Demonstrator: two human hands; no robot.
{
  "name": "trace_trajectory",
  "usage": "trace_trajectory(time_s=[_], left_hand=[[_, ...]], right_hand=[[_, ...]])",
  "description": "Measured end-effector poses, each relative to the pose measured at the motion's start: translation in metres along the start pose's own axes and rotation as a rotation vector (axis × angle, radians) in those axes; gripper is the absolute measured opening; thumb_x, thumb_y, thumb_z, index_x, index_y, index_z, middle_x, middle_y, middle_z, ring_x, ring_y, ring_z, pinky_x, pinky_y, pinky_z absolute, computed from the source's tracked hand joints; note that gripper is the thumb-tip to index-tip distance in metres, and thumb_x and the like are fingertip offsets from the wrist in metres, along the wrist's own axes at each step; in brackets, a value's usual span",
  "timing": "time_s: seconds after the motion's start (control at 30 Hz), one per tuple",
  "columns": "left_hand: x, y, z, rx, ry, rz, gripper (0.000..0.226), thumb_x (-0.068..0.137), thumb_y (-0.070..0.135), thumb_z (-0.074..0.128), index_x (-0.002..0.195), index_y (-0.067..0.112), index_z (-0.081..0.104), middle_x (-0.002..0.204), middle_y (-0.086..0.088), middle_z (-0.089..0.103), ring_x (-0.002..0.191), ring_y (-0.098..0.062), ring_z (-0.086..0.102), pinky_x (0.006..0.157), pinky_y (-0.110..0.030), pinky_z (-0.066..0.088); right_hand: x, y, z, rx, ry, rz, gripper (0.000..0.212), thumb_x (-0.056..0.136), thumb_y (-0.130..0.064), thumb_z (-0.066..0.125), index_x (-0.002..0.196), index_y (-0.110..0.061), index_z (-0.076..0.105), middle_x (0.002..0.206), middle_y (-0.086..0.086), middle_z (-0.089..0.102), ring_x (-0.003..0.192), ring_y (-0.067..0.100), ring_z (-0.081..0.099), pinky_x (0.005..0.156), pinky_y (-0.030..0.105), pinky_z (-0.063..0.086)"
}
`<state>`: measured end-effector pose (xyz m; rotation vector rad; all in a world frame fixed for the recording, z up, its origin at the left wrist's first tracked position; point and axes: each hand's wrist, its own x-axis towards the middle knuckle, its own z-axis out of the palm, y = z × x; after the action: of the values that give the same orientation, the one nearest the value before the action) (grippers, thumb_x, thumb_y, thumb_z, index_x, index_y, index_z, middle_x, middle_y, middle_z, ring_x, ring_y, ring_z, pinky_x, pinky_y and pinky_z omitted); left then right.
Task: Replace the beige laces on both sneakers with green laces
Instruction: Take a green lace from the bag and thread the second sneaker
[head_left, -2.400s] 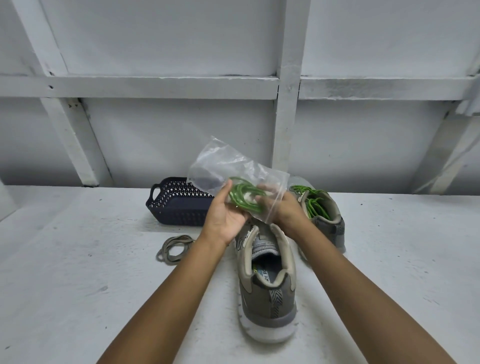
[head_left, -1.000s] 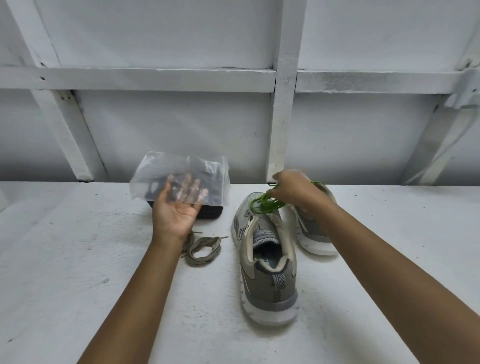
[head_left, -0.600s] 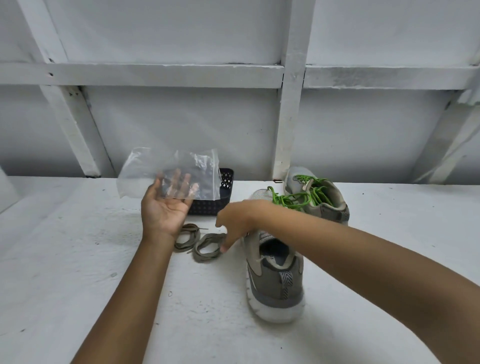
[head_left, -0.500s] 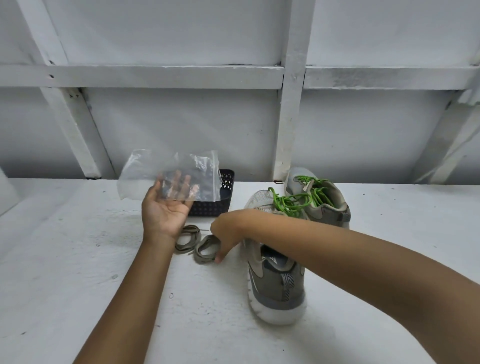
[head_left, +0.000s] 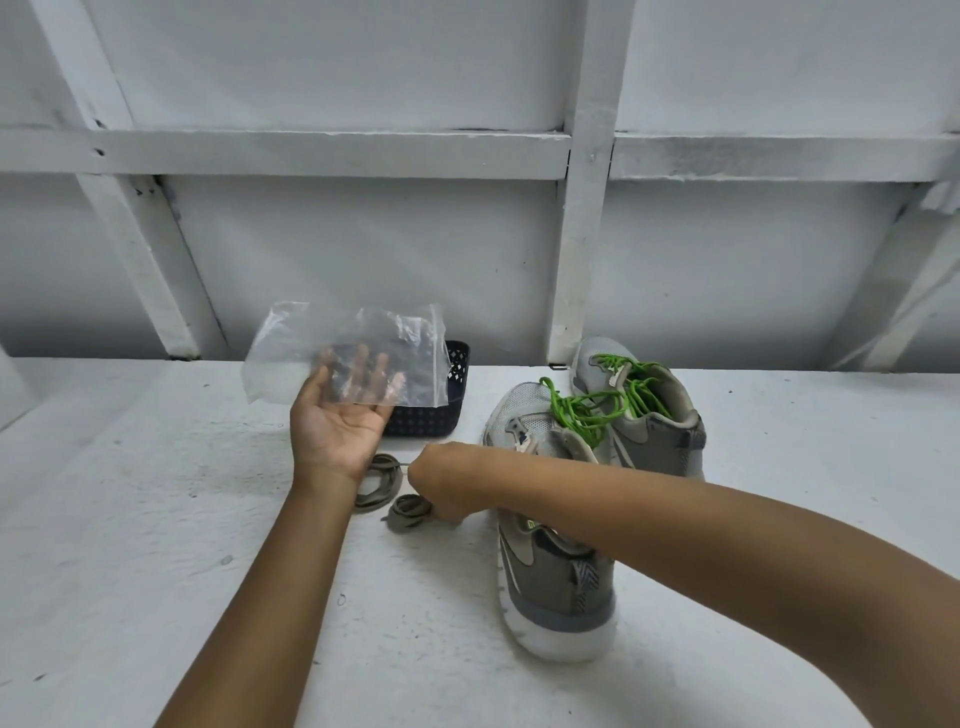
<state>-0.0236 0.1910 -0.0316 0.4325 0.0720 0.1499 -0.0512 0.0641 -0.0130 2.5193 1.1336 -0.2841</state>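
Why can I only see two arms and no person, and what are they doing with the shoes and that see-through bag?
The camera sits on the person's head and looks down, so you see only their arms, the way you see your own. There is just this one picture, from that head camera.

The left hand holds up a clear plastic bag, which looks empty. The right hand reaches across to the beige laces lying on the white table, with its fingers curled down at them; whether it has gripped them is hidden.

Two grey sneakers stand on the table. The near sneaker has a loose green lace resting on it. The far sneaker already has green lacing. Behind the bag sits a dark basket.
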Motion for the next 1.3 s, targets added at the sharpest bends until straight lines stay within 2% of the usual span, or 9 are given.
trace_trajectory(time_s=[0.23, 0.4, 0.53, 0.67, 0.77, 1.07, 1.13, 1.23, 1.3], left_hand=[[-0.001, 0.002, 0.000, -0.039, 0.001, 0.005, 0.020, 0.097, 0.020, 0.044, 0.095, 0.018, 0.063, 0.119, -0.011, 0.065, 0.099, -0.031, 0.068, 0.077, -0.048, 0.051], [-0.006, -0.012, 0.004, -0.047, -0.012, -0.048, 0.021, 0.096, 0.023, 0.043, 0.100, 0.017, 0.063, 0.113, -0.011, 0.068, 0.099, -0.031, 0.067, 0.076, -0.047, 0.052], [-0.011, -0.025, 0.009, -0.058, -0.033, -0.084, 0.022, 0.097, 0.022, 0.043, 0.101, 0.017, 0.063, 0.107, -0.012, 0.070, 0.099, -0.031, 0.067, 0.073, -0.048, 0.055], [-0.015, -0.037, 0.017, -0.075, -0.058, -0.119, 0.023, 0.097, 0.022, 0.042, 0.103, 0.016, 0.064, 0.105, -0.014, 0.071, 0.096, -0.034, 0.069, 0.073, -0.050, 0.058], [-0.017, -0.040, 0.020, -0.083, -0.074, -0.121, 0.024, 0.097, 0.022, 0.042, 0.105, 0.015, 0.063, 0.103, -0.015, 0.071, 0.093, -0.035, 0.069, 0.070, -0.050, 0.058], [-0.024, -0.043, 0.021, -0.043, -0.066, -0.128, 0.020, 0.097, 0.023, 0.043, 0.099, 0.021, 0.062, 0.108, -0.013, 0.069, 0.092, -0.033, 0.070, 0.077, -0.053, 0.054], [-0.025, -0.047, 0.024, -0.003, -0.066, -0.141, 0.018, 0.097, 0.023, 0.044, 0.097, 0.023, 0.061, 0.112, -0.012, 0.067, 0.092, -0.032, 0.070, 0.079, -0.053, 0.053], [-0.026, -0.056, 0.027, 0.004, -0.083, -0.152, 0.016, 0.098, 0.022, 0.043, 0.098, 0.024, 0.059, 0.114, -0.012, 0.067, 0.090, -0.030, 0.071, 0.077, -0.051, 0.054], [-0.026, -0.061, 0.026, -0.003, -0.068, -0.151, 0.018, 0.098, 0.021, 0.042, 0.101, 0.024, 0.059, 0.109, -0.012, 0.069, 0.089, -0.031, 0.071, 0.071, -0.051, 0.056]], right_hand=[[-0.061, 0.043, -0.029, 0.434, 0.227, 0.095, 0.016, 0.083, -0.011, 0.053, 0.088, -0.009, 0.069, 0.077, 0.006, 0.068, 0.067, 0.017, 0.055, 0.051, 0.018, 0.039], [-0.104, 0.097, -0.031, 0.556, 0.446, 0.346, 0.008, 0.086, -0.017, 0.061, 0.085, -0.018, 0.069, 0.063, -0.005, 0.061, 0.048, -0.003, 0.050, 0.042, 0.008, 0.034], [-0.107, 0.111, -0.027, 0.666, 0.623, 0.427, 0.010, 0.087, -0.015, 0.060, 0.086, -0.014, 0.069, 0.068, 0.004, 0.065, 0.058, 0.017, 0.056, 0.046, 0.015, 0.037], [-0.090, 0.103, -0.018, 0.538, 0.635, 0.432, 0.015, 0.086, -0.012, 0.056, 0.091, -0.007, 0.069, 0.073, 0.011, 0.062, 0.067, 0.025, 0.051, 0.053, 0.028, 0.029], [-0.079, 0.104, -0.013, 0.419, 0.606, 0.439, 0.014, 0.085, -0.009, 0.053, 0.086, -0.004, 0.066, 0.079, 0.019, 0.063, 0.077, 0.035, 0.055, 0.060, 0.031, 0.037], [-0.079, 0.104, -0.013, 0.343, 0.606, 0.395, 0.020, 0.084, -0.006, 0.052, 0.091, -0.004, 0.070, 0.075, 0.012, 0.057, 0.078, 0.032, 0.056, 0.061, 0.030, 0.040], [-0.076, 0.103, -0.015, 0.354, 0.629, 0.376, 0.017, 0.085, -0.007, 0.053, 0.082, -0.002, 0.068, 0.068, 0.011, 0.056, 0.067, 0.028, 0.050, 0.061, 0.031, 0.041], [-0.071, 0.104, -0.019, 0.490, 0.656, 0.384, 0.028, 0.081, -0.004, 0.058, 0.055, 0.001, 0.048, 0.051, 0.005, 0.031, 0.049, 0.013, 0.021, 0.050, 0.027, 0.025], [-0.069, 0.106, -0.019, 0.700, 0.668, 0.401, 0.029, 0.079, -0.003, 0.063, 0.051, 0.001, 0.054, 0.044, 0.001, 0.038, 0.040, 0.006, 0.027, 0.041, 0.018, 0.024]])
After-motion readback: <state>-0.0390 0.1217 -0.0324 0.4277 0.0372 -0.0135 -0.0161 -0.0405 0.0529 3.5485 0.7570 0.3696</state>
